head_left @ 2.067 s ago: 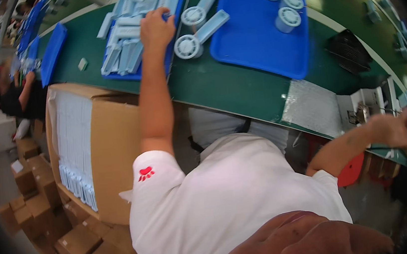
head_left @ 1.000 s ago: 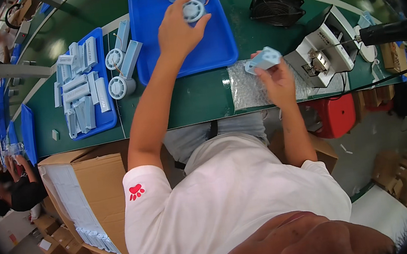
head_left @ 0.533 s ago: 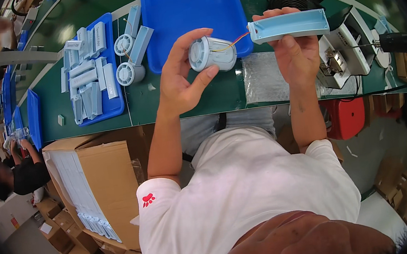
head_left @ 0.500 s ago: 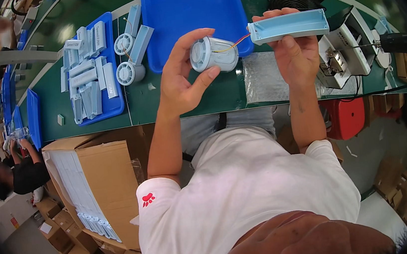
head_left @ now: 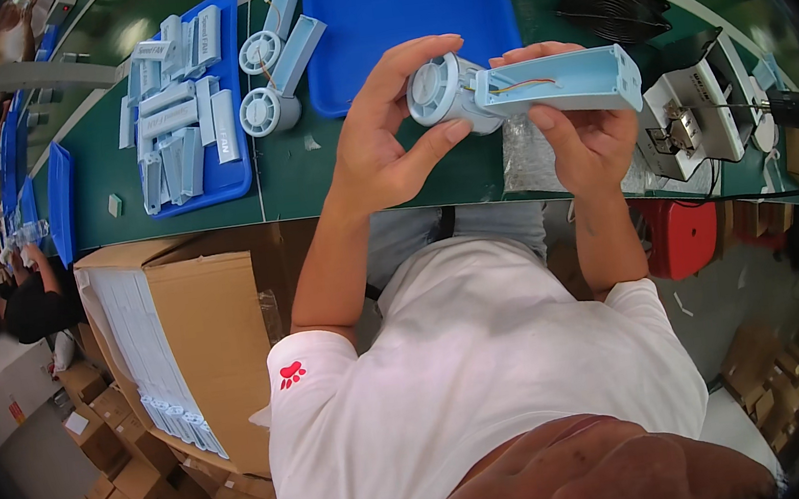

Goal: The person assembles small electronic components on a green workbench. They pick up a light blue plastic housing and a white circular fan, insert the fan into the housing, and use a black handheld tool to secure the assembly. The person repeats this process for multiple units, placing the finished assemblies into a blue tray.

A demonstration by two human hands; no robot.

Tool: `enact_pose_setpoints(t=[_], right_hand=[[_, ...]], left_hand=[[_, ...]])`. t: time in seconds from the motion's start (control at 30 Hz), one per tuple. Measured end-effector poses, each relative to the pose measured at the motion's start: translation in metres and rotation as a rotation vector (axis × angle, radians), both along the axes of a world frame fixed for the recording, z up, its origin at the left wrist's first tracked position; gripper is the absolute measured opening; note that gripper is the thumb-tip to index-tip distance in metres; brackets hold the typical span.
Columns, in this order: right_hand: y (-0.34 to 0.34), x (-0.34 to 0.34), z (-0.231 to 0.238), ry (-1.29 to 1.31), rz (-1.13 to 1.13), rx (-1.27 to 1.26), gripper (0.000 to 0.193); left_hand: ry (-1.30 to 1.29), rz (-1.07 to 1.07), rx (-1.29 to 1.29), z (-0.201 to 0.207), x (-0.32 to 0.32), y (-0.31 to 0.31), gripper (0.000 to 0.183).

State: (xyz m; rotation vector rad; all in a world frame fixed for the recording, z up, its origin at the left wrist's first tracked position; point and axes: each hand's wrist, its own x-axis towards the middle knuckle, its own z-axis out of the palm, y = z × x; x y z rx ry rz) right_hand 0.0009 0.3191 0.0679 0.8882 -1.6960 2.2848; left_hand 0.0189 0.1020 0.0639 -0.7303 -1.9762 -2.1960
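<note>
- Head view: my left hand [head_left: 378,148] is curled around a round, pale-blue fan piece [head_left: 441,95], thumb and fingers gripping its rim.
- My right hand [head_left: 584,135] pinches a long pale-blue case [head_left: 558,85], butted against the fan piece.
- Both are held above the green counter [head_left: 293,178], with a blue tray [head_left: 392,14] just beyond my hands.

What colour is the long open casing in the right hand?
Pale blue; the casing in the right hand shows best in the head view.
</note>
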Motion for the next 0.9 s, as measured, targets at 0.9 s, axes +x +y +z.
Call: enact_pose_setpoints(t=[0.9], right_hand=[[-0.024, 0.027, -0.003, 0.013, -0.219, 0.134, 0.046]], left_hand=[[0.362, 0.644, -0.388, -0.021, 0.003, 0.044, 0.071]])
